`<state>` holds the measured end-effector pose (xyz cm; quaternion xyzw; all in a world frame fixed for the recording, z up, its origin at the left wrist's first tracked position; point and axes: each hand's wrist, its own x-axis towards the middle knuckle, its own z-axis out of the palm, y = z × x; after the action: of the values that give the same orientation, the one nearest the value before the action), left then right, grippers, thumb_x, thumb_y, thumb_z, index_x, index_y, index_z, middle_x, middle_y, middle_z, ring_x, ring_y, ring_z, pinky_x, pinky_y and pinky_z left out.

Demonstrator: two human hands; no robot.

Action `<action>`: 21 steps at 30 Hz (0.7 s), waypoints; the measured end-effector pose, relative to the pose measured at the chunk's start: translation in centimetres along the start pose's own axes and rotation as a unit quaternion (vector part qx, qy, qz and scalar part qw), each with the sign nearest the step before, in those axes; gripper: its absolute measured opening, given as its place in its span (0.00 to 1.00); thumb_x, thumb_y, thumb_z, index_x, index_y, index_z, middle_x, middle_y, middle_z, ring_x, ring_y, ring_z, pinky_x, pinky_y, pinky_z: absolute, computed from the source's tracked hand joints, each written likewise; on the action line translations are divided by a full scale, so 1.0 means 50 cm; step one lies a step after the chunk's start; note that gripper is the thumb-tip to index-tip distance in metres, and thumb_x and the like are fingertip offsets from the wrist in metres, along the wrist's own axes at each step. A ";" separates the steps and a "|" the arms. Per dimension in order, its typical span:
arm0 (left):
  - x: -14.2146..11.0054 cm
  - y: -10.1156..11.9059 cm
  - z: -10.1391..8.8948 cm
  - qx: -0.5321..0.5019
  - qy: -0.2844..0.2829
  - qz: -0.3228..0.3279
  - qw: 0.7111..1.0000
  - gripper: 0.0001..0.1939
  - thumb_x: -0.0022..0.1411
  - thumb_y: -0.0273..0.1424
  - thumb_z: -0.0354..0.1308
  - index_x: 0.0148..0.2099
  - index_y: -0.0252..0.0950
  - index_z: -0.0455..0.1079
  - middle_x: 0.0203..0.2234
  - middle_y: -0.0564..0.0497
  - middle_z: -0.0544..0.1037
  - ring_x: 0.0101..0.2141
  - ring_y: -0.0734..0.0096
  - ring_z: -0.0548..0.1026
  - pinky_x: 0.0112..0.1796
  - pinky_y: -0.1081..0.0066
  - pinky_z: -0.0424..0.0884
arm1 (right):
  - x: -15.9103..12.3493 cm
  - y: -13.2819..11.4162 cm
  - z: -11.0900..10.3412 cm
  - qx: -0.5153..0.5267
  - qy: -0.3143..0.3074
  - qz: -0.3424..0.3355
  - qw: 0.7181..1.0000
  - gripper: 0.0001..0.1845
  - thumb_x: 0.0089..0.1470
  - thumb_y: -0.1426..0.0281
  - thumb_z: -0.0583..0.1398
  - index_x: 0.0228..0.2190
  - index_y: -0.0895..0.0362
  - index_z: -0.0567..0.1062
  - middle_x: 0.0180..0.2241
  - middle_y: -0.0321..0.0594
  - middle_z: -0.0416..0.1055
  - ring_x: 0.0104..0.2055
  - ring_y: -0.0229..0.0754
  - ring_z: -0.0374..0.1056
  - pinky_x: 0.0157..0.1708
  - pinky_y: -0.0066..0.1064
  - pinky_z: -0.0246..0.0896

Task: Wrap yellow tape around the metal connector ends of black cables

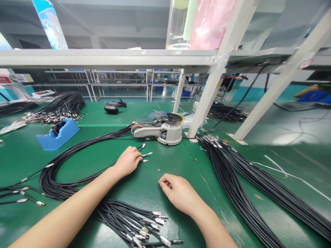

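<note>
My left hand (128, 161) is closed around the ends of a few thin black cables (85, 144); their silver connector tips (146, 155) stick out just past my fingers. The cables loop back in a wide coil across the green mat. My right hand (178, 193) rests on the mat with its fingers curled loosely inward, and nothing shows in it. It lies a short way right of the left hand. A grey automatic tape dispenser (165, 130) stands just beyond both hands.
A thick bundle of black cables (240, 179) runs diagonally at the right. More cable ends with metal tips (144, 227) lie near my forearms. A blue tape dispenser (57, 134) sits at the left, another cable heap (59, 108) behind it. White frame posts (207, 100) rise behind.
</note>
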<state>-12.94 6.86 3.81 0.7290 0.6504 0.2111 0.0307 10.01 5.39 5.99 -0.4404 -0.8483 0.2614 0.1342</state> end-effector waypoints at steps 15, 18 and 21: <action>-0.058 0.075 -0.011 -0.127 0.007 0.002 0.992 0.07 0.63 0.28 0.50 0.39 0.37 0.68 0.30 0.53 0.76 0.32 0.71 0.73 0.36 0.72 0.70 | 0.018 0.002 0.018 0.255 0.077 0.028 0.964 0.11 0.54 0.65 0.53 0.31 0.57 0.72 0.29 0.40 0.74 0.30 0.40 0.69 0.31 0.30 0.63; -0.099 0.105 -0.017 -0.172 0.015 0.001 0.985 0.09 0.63 0.28 0.50 0.44 0.38 0.69 0.36 0.52 0.77 0.37 0.73 0.74 0.40 0.74 0.69 | 0.021 -0.011 0.026 0.320 0.062 0.035 0.945 0.13 0.53 0.62 0.54 0.31 0.58 0.72 0.28 0.40 0.73 0.28 0.39 0.69 0.27 0.28 0.63; -0.120 0.125 -0.016 -0.204 0.016 0.011 0.979 0.10 0.62 0.28 0.51 0.42 0.38 0.72 0.35 0.51 0.78 0.38 0.71 0.74 0.42 0.72 0.69 | 0.020 -0.020 0.034 0.357 0.052 0.035 0.932 0.10 0.49 0.64 0.58 0.27 0.59 0.73 0.22 0.35 0.70 0.25 0.37 0.66 0.25 0.27 0.61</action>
<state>-7.75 -0.03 4.96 0.7113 0.5859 0.3510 0.1662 7.99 5.19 5.14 -0.4062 -0.6751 0.5281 0.3168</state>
